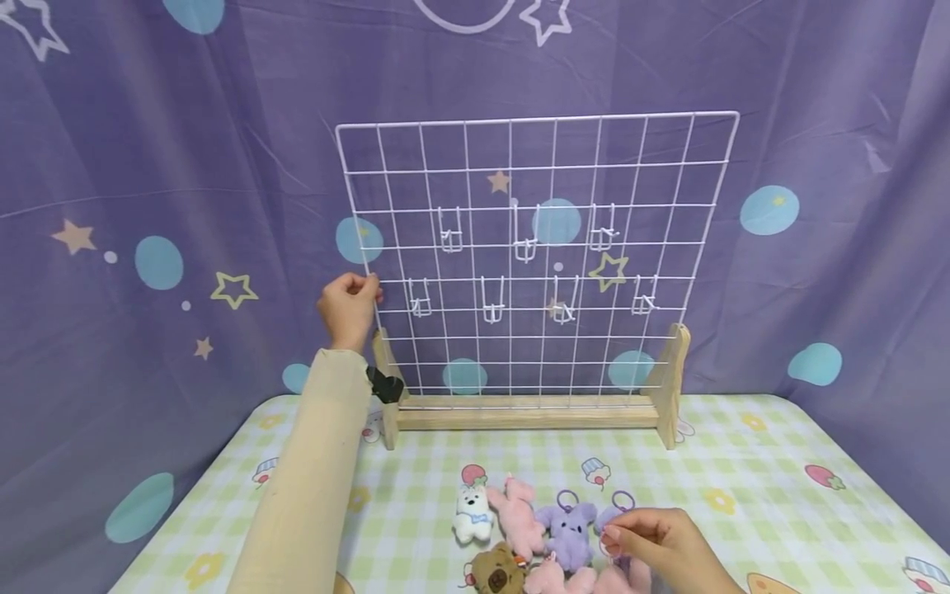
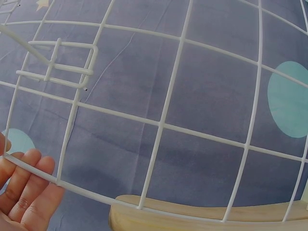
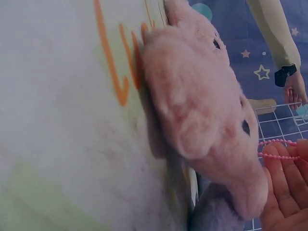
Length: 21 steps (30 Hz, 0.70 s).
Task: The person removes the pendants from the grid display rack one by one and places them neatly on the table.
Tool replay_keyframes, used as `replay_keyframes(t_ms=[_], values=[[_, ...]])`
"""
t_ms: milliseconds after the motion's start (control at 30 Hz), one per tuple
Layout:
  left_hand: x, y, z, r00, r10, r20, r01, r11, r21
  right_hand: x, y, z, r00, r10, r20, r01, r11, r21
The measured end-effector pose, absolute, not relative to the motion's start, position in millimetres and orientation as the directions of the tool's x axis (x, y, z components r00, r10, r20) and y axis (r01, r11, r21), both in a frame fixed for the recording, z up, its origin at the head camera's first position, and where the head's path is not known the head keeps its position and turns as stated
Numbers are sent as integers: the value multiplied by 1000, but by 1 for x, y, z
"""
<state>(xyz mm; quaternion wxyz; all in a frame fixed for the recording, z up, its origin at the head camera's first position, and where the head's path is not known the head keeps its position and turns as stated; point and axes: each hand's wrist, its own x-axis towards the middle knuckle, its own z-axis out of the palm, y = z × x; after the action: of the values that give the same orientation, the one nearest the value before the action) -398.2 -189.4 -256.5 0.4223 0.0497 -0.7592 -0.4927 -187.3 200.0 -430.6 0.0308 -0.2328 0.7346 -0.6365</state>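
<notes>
My left hand (image 1: pixel 349 309) grips the left edge wire of a white wire grid (image 1: pixel 510 122); its fingers (image 2: pixel 33 185) curl at that wire in the left wrist view. Low at the right, my right hand (image 1: pixel 660 540) pinches a pink bead chain (image 3: pixel 279 156) between thumb and fingers. Beside that hand lies a pink plush keychain (image 3: pixel 192 91), large in the right wrist view and partly hidden by the hand in the head view. A purple plush with a ring (image 1: pixel 623 499) is mostly covered by the same hand.
Several white hooks (image 1: pixel 525 250) hang on the grid in two rows. A wooden stand (image 1: pixel 527 418) holds it upright on the checked tablecloth (image 1: pixel 779 462). Near the front lie a white bear plush (image 1: pixel 473 518), a brown plush (image 1: pixel 499 572), a purple plush (image 1: pixel 570 535) and pink ones (image 1: pixel 518 521).
</notes>
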Motion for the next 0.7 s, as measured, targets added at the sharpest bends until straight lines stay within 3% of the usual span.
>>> replay_keyframes(t_ms=[333, 700], values=[[-397, -188, -255, -638, -494, 591, 339, 509, 791, -196, 201, -429, -900, -385, 206, -300, 202, -932], [-398, -190, -255, -652, -493, 576, 330, 499, 801, -201, 200, -425, -892, -380, 245, -334, 189, -924]])
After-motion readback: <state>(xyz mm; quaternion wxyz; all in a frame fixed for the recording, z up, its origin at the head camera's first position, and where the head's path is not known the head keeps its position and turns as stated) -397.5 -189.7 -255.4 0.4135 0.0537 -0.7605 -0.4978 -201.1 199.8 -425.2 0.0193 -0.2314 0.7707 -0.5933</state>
